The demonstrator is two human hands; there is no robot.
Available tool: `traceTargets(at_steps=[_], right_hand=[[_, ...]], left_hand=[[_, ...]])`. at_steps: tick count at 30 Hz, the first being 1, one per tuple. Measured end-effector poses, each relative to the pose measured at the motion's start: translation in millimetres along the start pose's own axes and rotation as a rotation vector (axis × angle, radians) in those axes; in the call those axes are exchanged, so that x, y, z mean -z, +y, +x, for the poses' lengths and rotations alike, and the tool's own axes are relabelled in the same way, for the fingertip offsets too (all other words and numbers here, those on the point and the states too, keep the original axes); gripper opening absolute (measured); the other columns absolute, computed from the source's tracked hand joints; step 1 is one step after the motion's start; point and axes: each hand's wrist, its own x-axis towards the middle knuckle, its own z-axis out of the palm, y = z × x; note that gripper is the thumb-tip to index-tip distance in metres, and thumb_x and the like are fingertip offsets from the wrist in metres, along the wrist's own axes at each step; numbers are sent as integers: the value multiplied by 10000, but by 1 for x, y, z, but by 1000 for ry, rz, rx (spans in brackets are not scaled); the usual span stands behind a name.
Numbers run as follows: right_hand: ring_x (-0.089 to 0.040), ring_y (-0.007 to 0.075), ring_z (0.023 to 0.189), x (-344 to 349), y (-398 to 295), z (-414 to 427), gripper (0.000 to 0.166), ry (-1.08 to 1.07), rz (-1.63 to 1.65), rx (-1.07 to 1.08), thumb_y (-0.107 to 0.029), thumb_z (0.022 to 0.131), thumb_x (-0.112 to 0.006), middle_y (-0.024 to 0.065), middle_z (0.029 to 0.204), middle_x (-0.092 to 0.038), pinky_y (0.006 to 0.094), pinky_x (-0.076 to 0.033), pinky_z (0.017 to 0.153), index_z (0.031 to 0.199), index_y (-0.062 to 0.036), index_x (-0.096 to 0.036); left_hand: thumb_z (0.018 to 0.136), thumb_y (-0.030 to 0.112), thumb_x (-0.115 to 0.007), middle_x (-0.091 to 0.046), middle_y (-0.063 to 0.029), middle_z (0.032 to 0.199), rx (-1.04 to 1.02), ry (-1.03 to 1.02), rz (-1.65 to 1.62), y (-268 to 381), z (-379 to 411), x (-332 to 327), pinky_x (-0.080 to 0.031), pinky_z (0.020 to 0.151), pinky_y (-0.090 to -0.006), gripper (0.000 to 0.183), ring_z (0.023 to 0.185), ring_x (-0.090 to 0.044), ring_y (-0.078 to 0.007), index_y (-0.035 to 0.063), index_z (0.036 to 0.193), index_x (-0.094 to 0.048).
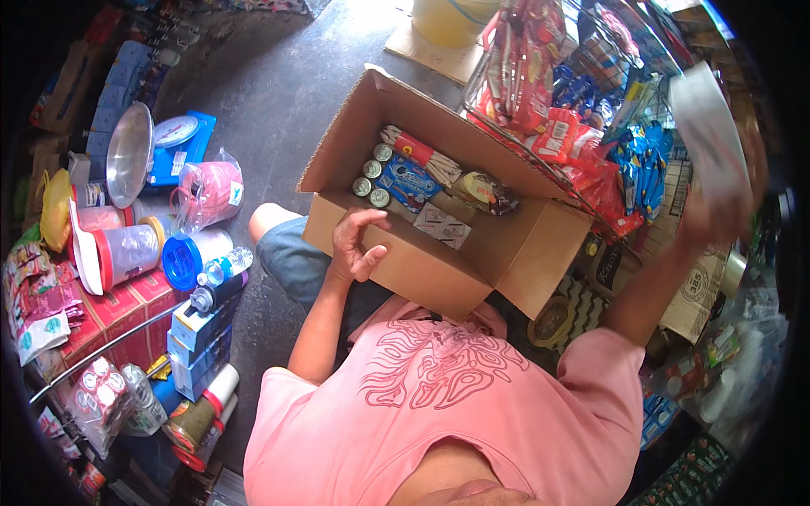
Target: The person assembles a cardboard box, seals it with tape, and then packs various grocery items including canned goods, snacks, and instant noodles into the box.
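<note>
An open cardboard box [538,259] stands before me with its flaps raised or folded out. Along its near flap, my left hand [359,245] is empty, thumb and fingers apart and curved. Off to the right, my right hand [721,212] is blurred and grips a white packet [712,129] with faint markings, held up by the hanging goods. Several small tins [372,169] sit at the left inside the box. Beside them lie a blue cookie pack [405,182], a red-banded bundle of sticks [421,155], a small white carton [442,226] and a clear-wrapped pack [484,191].
At the left are a blue weighing scale [180,142] with a metal pan [130,155], plastic jars [130,253], a water bottle [228,265] and blue boxes [199,348]. A wire rack of red packets [557,142] and blue packets [639,167] borders the box's right side. A yellow bucket [452,22] stands behind.
</note>
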Motion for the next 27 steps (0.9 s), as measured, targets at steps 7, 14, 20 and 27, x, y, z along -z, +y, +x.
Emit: traceTargets(at_steps=[7, 14, 20, 27], right_hand=[[-676, 243, 836, -108, -33, -201, 518, -746, 470, -1500, -442, 1011, -396, 156, 1095, -663, 371, -564, 664, 1084, 17, -625], [-637, 362, 1153, -242, 92, -342, 635, -1439, -122, -1412, -506, 1011, -367, 184, 1332, -621, 453, -526, 934, 1368, -17, -561], [-549, 259, 1244, -264, 159, -410, 632, -1532, 125, -1403, -517, 1010, -439, 146, 1399, -569, 394, -433, 1046, 1429, -51, -519], [-598, 266, 1168, -255, 173, -390, 727, -2050, 49, -832, -486, 836, -728, 126, 1336, -614, 415, -457, 1022, 1398, -63, -544]], left_hand=[[902, 519, -701, -634, -127, 1017, 2, 166, -331, -13, -6, -1, -469, 843, -308, 725, 926, -604, -182, -7, 1337, -455], [921, 528, -680, -641, -119, 964, 21, 171, -426, -14, -8, 4, -470, 805, -291, 701, 877, -602, -166, -8, 1319, -467], [913, 560, -669, -627, -110, 933, 34, 108, -328, -22, -15, 5, -480, 806, -300, 706, 870, -607, -174, -20, 1274, -493], [899, 561, -685, -624, -108, 922, 66, 94, -226, -18, -13, 3, -476, 783, -299, 705, 851, -602, -172, -19, 1258, -511]])
